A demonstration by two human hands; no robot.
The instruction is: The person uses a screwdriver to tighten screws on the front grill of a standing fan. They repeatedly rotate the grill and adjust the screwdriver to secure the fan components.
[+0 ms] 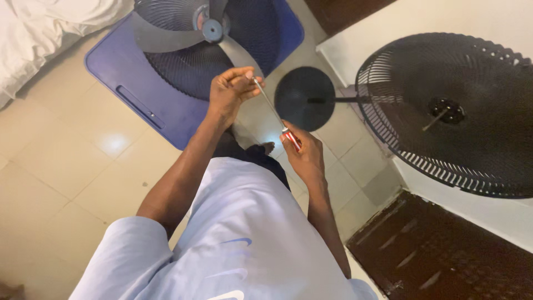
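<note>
A screwdriver [276, 114] is held at chest height over the tiled floor [66, 166]: the right hand [304, 153] is clamped on its red handle, and the left hand [230, 89] pinches the tip of the metal shaft. To work well, keep the shaft straight and the tip grip firm. Room is tight, with the fan blades [214, 30] on the blue base [127, 78] ahead and a black fan grille [461, 116] leaning at right.

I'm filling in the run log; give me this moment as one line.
left hand: pinches screwdriver tip | right hand: grips its handle | nearby: fan blades, loose grille
</note>
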